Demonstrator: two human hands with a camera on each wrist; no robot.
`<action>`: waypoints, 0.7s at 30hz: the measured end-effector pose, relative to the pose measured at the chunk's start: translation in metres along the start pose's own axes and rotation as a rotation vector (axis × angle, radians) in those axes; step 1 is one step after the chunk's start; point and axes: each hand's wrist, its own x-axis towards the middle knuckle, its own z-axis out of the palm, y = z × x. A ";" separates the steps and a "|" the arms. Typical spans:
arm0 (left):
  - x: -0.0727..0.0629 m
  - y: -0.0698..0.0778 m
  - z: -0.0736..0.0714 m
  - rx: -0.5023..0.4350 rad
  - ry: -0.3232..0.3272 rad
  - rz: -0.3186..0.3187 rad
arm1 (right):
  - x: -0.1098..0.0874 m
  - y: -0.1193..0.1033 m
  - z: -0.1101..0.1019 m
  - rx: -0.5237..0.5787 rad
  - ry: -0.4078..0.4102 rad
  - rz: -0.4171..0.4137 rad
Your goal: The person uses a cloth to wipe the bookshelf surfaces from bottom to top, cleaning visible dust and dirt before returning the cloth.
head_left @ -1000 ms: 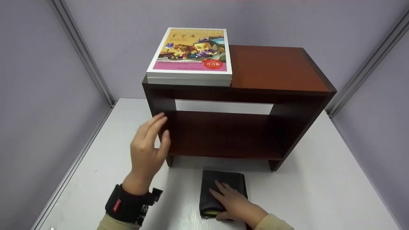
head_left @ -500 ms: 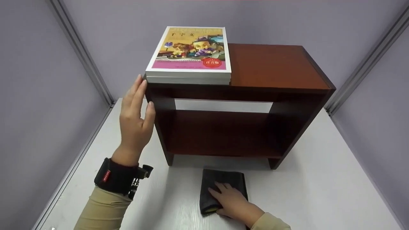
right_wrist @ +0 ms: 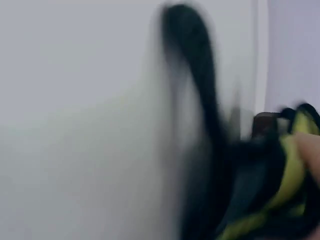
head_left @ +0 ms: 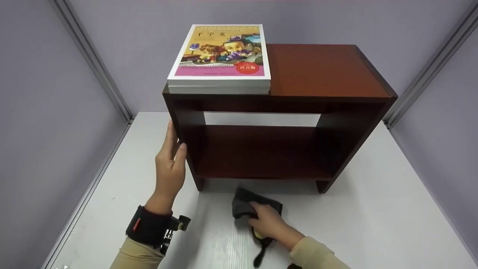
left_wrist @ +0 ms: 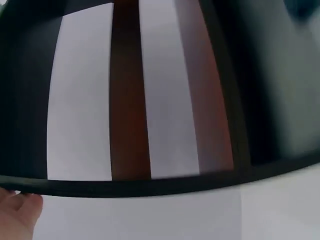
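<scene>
My right hand (head_left: 269,223) grips a folded dark grey cloth (head_left: 242,203) with a yellow-green inner side, close over the white table in front of the shelf. A black loop hangs from the cloth toward me. In the right wrist view, blurred, the loop (right_wrist: 192,45) sweeps up past the yellow-green lining (right_wrist: 290,175). My left hand (head_left: 170,168) lies along the outer left side of the dark brown wooden shelf (head_left: 261,149), its fingers straight and its thumb by the front edge. Fingertips (left_wrist: 27,205) show at the shelf's edge in the left wrist view.
A short stack of books (head_left: 220,56), the top one with a colourful cartoon cover, lies on the left half of the shelf's top. Pale partition walls (head_left: 44,112) with metal corner rails enclose the white table (head_left: 381,224) at the sides and back.
My right hand was flat on the cloth; now it grips the cloth, folded up with its loop hanging. My left hand rose to the shelf's top left corner, then came down along its side.
</scene>
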 end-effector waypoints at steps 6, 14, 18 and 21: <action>0.001 0.007 -0.011 -0.204 -0.064 -0.162 | 0.036 -0.016 0.019 0.579 0.057 0.126; 0.002 0.003 -0.015 -0.344 -0.162 -0.170 | 0.084 -0.046 0.061 0.823 0.142 0.155; 0.000 0.000 -0.019 -0.336 -0.204 -0.146 | 0.094 -0.057 0.072 0.903 0.128 0.170; -0.005 -0.002 -0.022 -0.281 -0.225 -0.118 | 0.098 -0.060 0.076 0.948 0.102 0.172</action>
